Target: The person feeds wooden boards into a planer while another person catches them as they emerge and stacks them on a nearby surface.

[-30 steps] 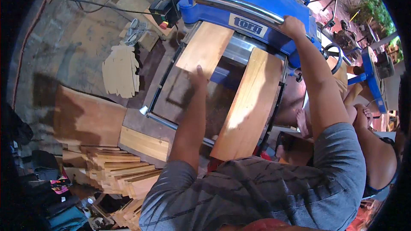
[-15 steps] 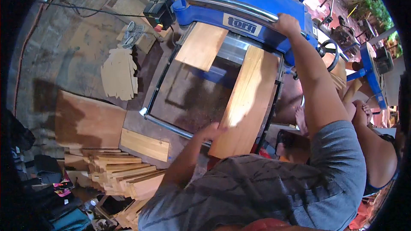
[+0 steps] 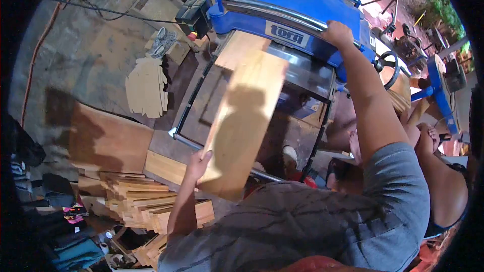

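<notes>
At the planer outfeed, a long pale-orange wooden plank [image 3: 247, 121] is lifted off the bed and hangs tilted over it, near end low by the person's chest, far end reaching toward the machine mouth. Left hand [image 3: 198, 162] is closed on the plank's near left edge, carrying it alone. Right hand [image 3: 337, 32] is wrapped around the chrome top bar [image 3: 275, 12] of the blue thickness planer [image 3: 302, 0], arm straight, bracing. A second, shorter pale wooden board [image 3: 238, 48] sits in the planer mouth, partly under the lifted plank's far end; whether the two touch, can't tell. Dark steel bed [image 3: 201, 106] below is otherwise bare where visible. Stack of cut light wooden boards [image 3: 141, 196] lies on the floor left of the machine, near the left hand. Another person's bare legs and feet [image 3: 428, 141] show at right, beside a blue machine stand. My read: step in hand is pulling a planed piece off the outfeed. Next move calls for a swing left and down to the stack, with the far end kept clear of the short board.
</notes>
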